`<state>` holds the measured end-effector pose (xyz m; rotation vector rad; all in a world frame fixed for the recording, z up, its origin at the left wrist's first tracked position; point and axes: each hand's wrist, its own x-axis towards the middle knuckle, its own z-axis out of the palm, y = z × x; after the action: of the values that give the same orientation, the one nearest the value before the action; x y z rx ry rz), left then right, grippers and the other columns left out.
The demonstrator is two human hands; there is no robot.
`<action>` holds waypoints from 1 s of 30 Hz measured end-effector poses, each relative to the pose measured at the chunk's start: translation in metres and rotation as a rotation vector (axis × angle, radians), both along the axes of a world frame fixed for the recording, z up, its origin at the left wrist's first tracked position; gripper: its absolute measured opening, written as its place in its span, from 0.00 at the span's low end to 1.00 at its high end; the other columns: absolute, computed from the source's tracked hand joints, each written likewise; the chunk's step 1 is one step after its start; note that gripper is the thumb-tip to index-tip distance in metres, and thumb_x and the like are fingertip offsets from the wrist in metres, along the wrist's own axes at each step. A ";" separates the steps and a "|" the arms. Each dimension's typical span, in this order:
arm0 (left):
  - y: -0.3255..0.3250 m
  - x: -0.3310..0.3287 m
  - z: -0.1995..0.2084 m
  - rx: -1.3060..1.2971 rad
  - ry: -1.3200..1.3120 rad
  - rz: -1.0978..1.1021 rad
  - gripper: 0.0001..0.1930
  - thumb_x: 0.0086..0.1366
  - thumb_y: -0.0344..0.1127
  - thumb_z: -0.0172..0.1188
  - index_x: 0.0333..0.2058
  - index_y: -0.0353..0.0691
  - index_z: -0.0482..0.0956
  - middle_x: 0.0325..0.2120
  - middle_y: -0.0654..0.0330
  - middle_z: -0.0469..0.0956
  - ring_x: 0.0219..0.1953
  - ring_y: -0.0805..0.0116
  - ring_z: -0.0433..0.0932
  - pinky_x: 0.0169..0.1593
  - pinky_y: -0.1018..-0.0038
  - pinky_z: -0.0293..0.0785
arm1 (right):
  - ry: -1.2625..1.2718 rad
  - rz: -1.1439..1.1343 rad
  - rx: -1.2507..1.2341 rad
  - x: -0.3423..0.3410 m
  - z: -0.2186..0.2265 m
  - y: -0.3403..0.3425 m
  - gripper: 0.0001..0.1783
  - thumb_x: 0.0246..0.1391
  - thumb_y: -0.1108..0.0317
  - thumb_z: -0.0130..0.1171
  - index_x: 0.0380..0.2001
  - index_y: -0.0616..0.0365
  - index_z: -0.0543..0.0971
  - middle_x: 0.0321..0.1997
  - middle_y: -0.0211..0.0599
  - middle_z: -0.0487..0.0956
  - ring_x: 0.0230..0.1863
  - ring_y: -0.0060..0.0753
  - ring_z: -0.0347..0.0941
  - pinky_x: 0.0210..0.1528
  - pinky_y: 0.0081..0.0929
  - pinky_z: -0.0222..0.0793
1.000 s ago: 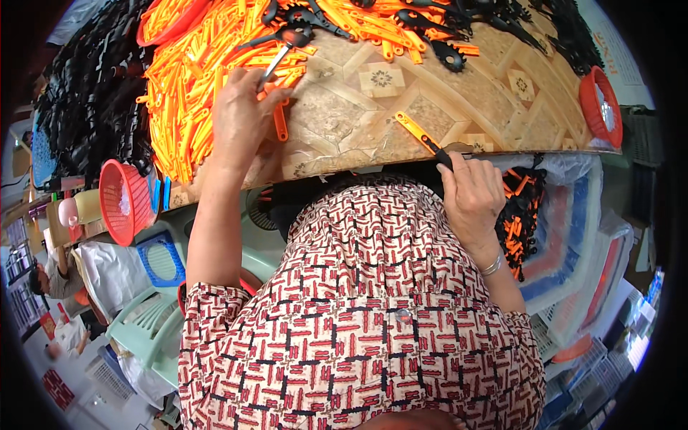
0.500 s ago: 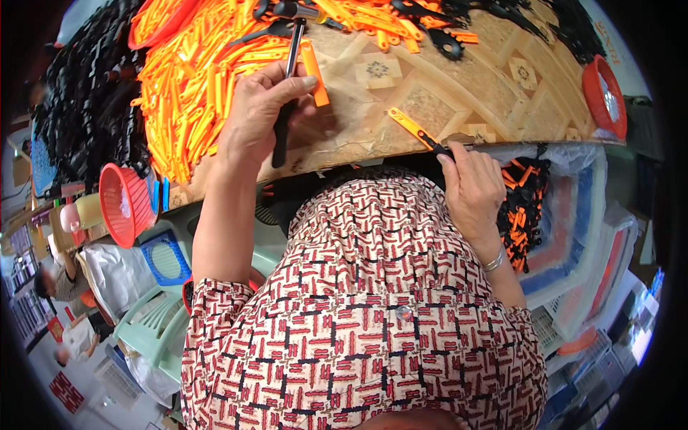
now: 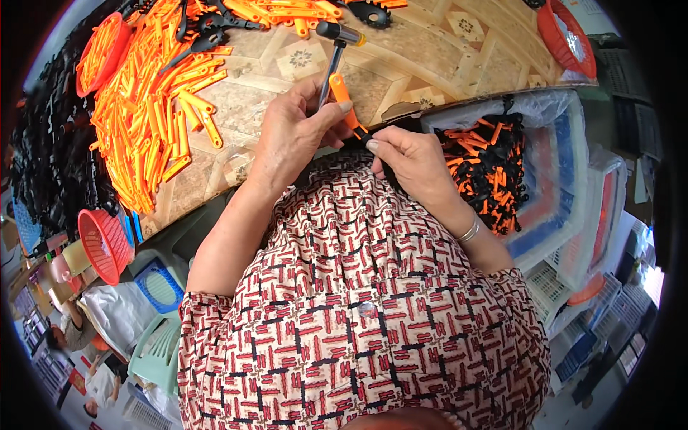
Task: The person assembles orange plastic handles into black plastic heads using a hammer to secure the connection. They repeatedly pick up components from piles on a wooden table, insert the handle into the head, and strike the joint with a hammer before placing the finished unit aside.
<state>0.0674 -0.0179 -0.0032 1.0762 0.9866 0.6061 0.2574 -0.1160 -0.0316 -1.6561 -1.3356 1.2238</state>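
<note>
My left hand (image 3: 297, 132) is closed around the shaft of a small hammer (image 3: 335, 61), its black and yellow head sticking up above the fingers. Under the left thumb an orange plastic handle (image 3: 340, 89) also shows. Its lower end meets a black plastic piece (image 3: 364, 135), pinched between the thumb and fingers of my right hand (image 3: 412, 154). The hands work close together at the table's near edge. Whether one or two orange handles lie between them, I cannot tell. My left fingers hide the lower hammer shaft.
Loose orange handles (image 3: 154, 122) are heaped on the patterned table (image 3: 287, 93), left. Black utensils (image 3: 208, 39) lie at the back. Red baskets (image 3: 104, 244) stand around the edges. At right, a plastic-lined crate (image 3: 552, 172) holds black and orange pieces (image 3: 487, 172).
My right hand has moved left with its black and orange piece and now meets my left hand. The view has shifted, with the table turned and the orange heap farther left.
</note>
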 end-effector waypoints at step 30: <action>-0.006 0.001 -0.002 -0.038 0.043 0.001 0.10 0.71 0.31 0.63 0.46 0.31 0.80 0.29 0.60 0.83 0.29 0.76 0.82 0.30 0.82 0.77 | 0.235 -0.060 -0.188 -0.004 -0.001 0.017 0.23 0.68 0.56 0.61 0.25 0.65 0.82 0.16 0.33 0.81 0.16 0.19 0.75 0.20 0.21 0.69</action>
<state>0.0682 -0.0244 -0.0054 1.0586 1.0316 0.5646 0.2533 -0.0987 -0.0324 -1.6071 -1.0470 1.4946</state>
